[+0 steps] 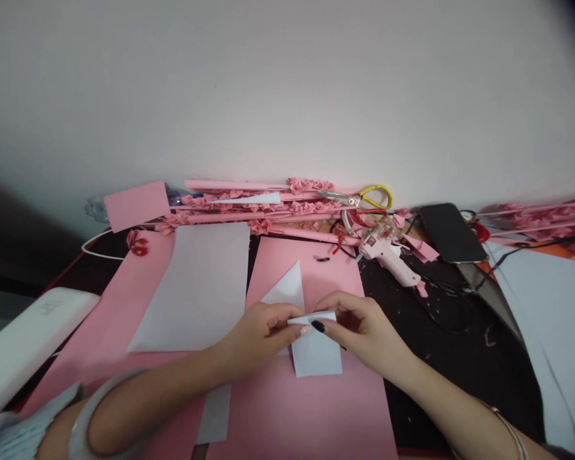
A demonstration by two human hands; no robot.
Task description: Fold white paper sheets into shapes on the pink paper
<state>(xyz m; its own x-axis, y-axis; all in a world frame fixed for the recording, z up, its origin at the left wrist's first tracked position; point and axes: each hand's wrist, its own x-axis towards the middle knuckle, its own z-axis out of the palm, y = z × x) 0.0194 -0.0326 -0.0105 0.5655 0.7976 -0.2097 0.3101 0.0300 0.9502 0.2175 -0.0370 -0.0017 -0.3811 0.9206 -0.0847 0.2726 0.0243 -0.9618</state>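
Between both hands is a small piece of white paper (317,354), its top edge folded or rolled over. My left hand (261,332) pinches the left end of that fold between thumb and fingers. At the right end, my right hand (364,329) is closed on the same paper, its dark-nailed thumb pressing on the fold. Behind the left fingers, a pointed white paper piece (287,287) lies on a pink sheet (311,415). A large white sheet (196,287) rests to the left, and a narrow white strip (214,415) sits below my left forearm.
Along the wall lie pink paper-flower stems (268,214), with yellow-handled scissors (376,195) on top. A pink glue gun (388,255) and its cable lie right of centre, near a black phone (453,233). A white box-like object (38,345) stands at left; white sheets (551,306) lie at right.
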